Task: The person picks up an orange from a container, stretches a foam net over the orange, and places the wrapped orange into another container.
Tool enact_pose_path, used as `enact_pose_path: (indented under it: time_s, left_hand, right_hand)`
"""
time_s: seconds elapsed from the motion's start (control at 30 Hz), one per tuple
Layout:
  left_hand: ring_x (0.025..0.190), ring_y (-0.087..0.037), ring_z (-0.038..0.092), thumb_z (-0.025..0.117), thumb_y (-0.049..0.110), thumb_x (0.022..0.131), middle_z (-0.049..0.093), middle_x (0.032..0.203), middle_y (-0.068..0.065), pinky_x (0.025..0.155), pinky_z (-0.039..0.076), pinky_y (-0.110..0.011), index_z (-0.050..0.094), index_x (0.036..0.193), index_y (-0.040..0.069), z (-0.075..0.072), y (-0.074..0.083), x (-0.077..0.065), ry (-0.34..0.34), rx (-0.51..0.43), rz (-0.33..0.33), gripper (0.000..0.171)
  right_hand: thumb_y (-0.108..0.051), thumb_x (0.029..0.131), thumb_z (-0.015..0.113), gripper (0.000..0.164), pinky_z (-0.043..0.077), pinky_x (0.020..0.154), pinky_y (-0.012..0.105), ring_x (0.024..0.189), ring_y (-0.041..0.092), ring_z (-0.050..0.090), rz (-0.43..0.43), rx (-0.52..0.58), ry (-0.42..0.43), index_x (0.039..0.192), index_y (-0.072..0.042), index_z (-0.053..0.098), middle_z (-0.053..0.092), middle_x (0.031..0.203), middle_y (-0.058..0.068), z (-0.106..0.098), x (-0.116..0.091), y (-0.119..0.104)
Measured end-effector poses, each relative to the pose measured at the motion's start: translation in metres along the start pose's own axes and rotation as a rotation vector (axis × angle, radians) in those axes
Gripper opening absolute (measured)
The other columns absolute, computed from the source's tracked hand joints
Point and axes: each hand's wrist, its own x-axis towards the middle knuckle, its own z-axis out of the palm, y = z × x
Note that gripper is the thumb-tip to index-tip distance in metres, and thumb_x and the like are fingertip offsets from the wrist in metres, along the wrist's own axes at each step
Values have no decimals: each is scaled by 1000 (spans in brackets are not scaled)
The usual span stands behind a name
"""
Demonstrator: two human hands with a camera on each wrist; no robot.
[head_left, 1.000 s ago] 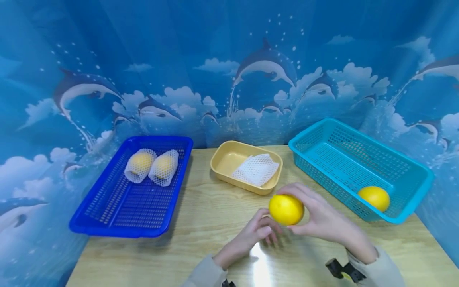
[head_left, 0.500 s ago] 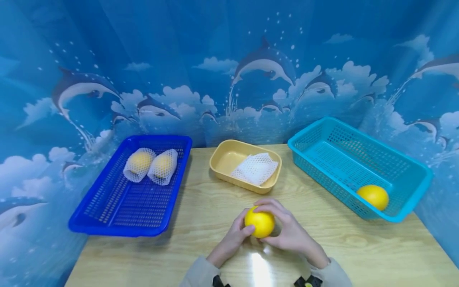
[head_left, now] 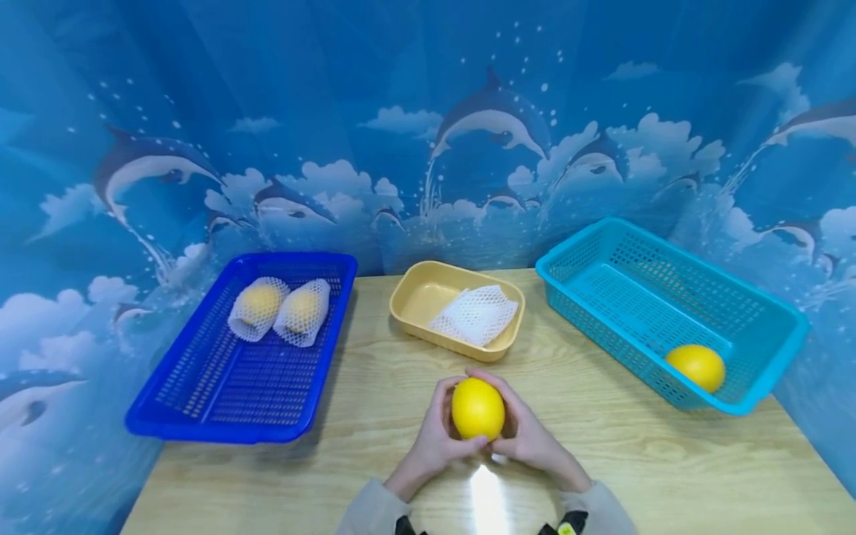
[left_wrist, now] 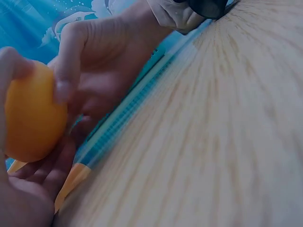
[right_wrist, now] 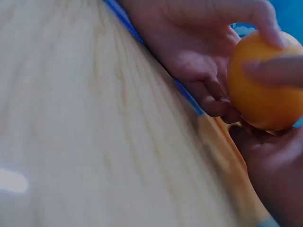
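Head view: left hand [head_left: 433, 440] and right hand [head_left: 532, 437] grip a yellow fruit [head_left: 478, 409] between them, a tan tray [head_left: 425, 299] beyond, seemingly a handling step whose next move calls for steadiness.

Four fruits [head_left: 478, 409] [head_left: 697, 369] [head_left: 259, 305] [head_left: 302, 309], two baskets [head_left: 254, 390] [head_left: 605, 288], one tray [head_left: 428, 297], two hands [head_left: 431, 442] [head_left: 533, 440]

Yellow fruit [head_left: 478, 408], deep-blue basket [head_left: 261, 390], teal basket [head_left: 622, 293], gold tray [head_left: 423, 303], backdrop [head_left: 374, 82] — blue, dolphin-patterned
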Motion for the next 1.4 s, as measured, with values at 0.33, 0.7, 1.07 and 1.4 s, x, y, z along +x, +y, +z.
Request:
enact_pose_path:
  time_s: [0.33,0.7,1.07,1.4]
  left_hand:
    - [131,-25,46,83,-14,62,44,143,-1,108,38,-44,39,138,19,-1,-4,0,17,281,183,94]
    - [139,-24,38,86,0,71,36,151,-1,115,29,-48,29,138,20,-2,-5,-2,-101,431,198,89]
    - [134,-20,43,85,0,70,39,149,1,113,32,-44,22,146,22,-2,-5,0,-103,441,195,101]
    - [129,-21,49,89,9,69,46,145,-2,108,40,-44,38,140,19,-3,-8,2,-78,397,223,87]
  right_hand:
    - [6,85,66,93,37,109,30,139,16,36,153,201,11,159,-12,12,8,162,21,1,-3,5]
    - [12,69,77,90,43,105,33,133,24,42,203,160,72,145,-6,32,31,152,17,2,-3,5]
    - [11,65,58,78,35,109,29,131,22,40,96,236,36,137,2,29,35,145,18,3,-5,10]
    - [4,89,39,39,35,109,26,129,19,47,-14,174,166,127,13,41,46,139,19,4,-1,5]
